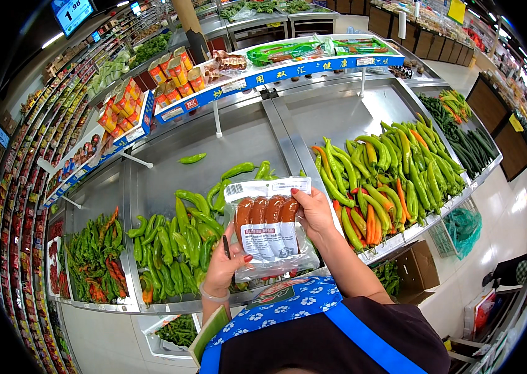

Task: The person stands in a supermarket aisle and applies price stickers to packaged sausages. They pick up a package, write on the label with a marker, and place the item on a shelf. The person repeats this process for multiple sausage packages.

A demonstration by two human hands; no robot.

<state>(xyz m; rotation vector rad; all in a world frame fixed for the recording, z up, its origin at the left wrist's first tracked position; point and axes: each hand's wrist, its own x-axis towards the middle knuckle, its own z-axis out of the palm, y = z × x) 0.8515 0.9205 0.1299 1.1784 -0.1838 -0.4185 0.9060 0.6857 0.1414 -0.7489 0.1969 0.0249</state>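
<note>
Left bin: green peppers (pixel 173 240) heaped loose, as I see it from here;
Left hand (pixel 218 269): pinching the pack's lower left side, thumb in front; a dark pen-like stick (pixel 226 247) shows by the fingers;
Sausage pack (pixel 268 230): held up between both hands before the bins; I'd judge it light, its film slick, the sausages firm with some give; best taken by its flat side edges;
Right hand (pixel 314 215): pinching the upper right edge, thumb in front;
Right bin: mixed green and orange peppers (pixel 394 177).

The pouch (pixel 268 227) is glossy plastic, the trays (pixel 332 112) smooth metal.
</note>
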